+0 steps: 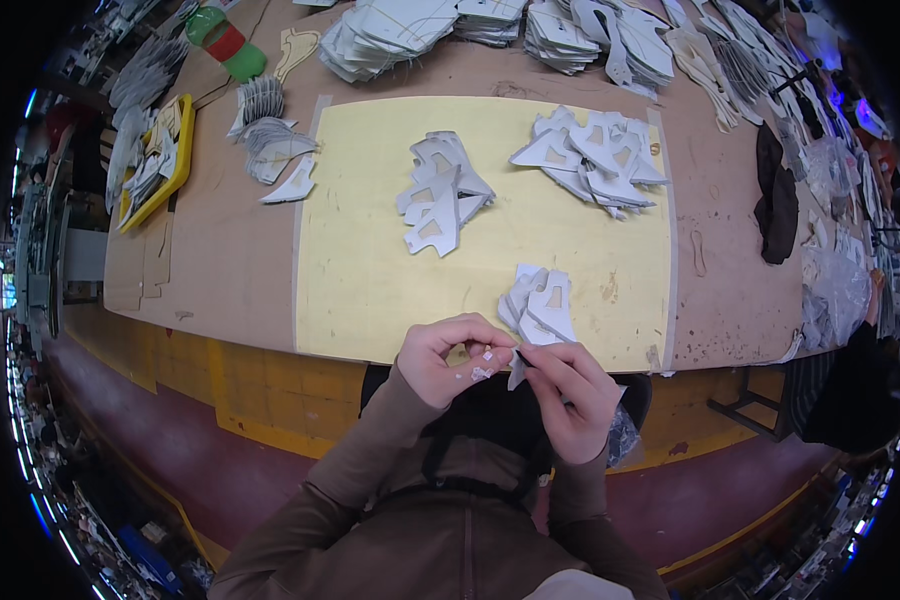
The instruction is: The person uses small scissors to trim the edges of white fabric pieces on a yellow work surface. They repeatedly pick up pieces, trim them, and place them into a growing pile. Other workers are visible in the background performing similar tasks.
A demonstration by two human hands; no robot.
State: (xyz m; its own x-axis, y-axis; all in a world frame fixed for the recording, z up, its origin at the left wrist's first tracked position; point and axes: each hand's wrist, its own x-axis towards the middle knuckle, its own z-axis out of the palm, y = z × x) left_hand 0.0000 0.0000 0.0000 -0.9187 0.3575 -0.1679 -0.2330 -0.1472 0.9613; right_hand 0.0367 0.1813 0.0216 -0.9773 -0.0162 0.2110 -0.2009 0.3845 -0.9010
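At the near table edge my hands meet over a small white cut piece (pixel 516 376). My left hand (pixel 440 358) is closed, pinching this piece between thumb and forefinger. Small white scraps (pixel 483 372) stick to its thumb. Closed as well, my right hand (pixel 576 392) has its fingertips at the same piece, beside a small dark bit that I cannot make out. Just beyond lies a small pile of white cut pieces with cut-out openings (pixel 550 308). Similar pieces form a middle heap (pixel 445 190) and a larger far-right heap (pixel 600 160).
A yellow sheet (pixel 360 290) is taped to the brown table (pixel 230 270). Stacks of white pieces (pixel 385 35) line the far side. To the left are a yellow tray (pixel 181 160) and a green bottle (pixel 225 43). A dark cloth (pixel 774 195) lies right; another person's dark sleeve (pixel 850 390) shows there.
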